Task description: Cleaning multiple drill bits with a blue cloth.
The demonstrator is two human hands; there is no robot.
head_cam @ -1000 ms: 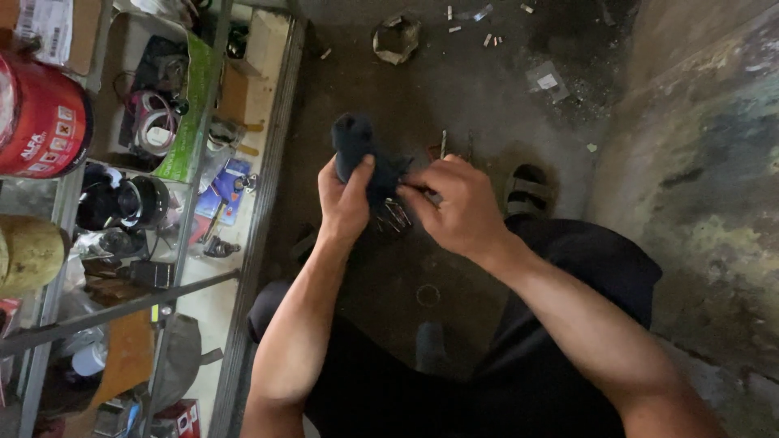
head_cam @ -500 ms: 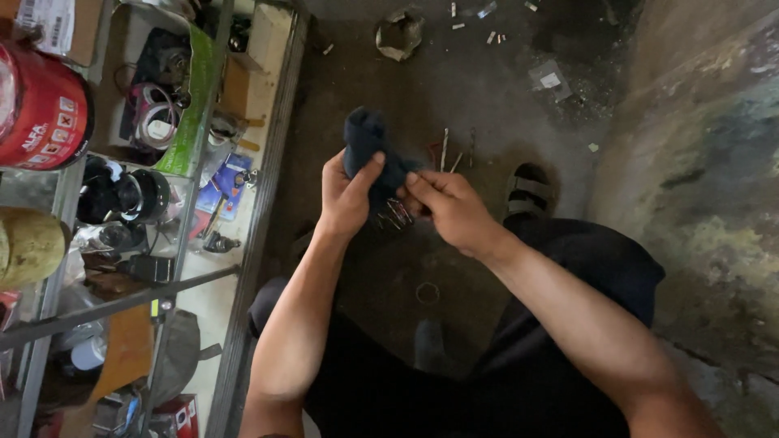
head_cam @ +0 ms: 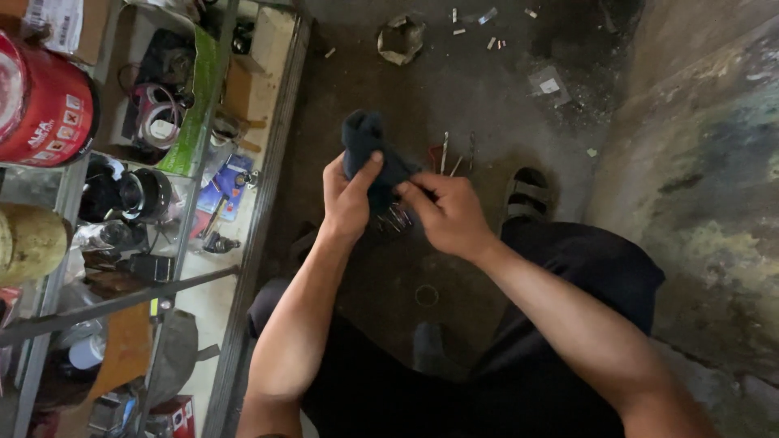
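Head view looked down on both hands meeting above a dirty concrete floor [head_cam: 487, 89]. Left hand [head_cam: 347, 199] was closed around a dark blue crumpled cloth [head_cam: 369, 150], thumb pressed on its front, the cloth bunching up above the fingers. Right hand [head_cam: 450, 212] pinched the cloth's lower right edge between thumb and forefinger, touching the left hand's bundle. Thin metal rods [head_cam: 396, 217] poked out just below the hands, between them. Beyond the right hand, more loose metal rods [head_cam: 454, 154] lay on the floor. Well left of the left hand stood a cluttered metal shelf [head_cam: 260, 195] bearing a red round tin [head_cam: 40, 105].
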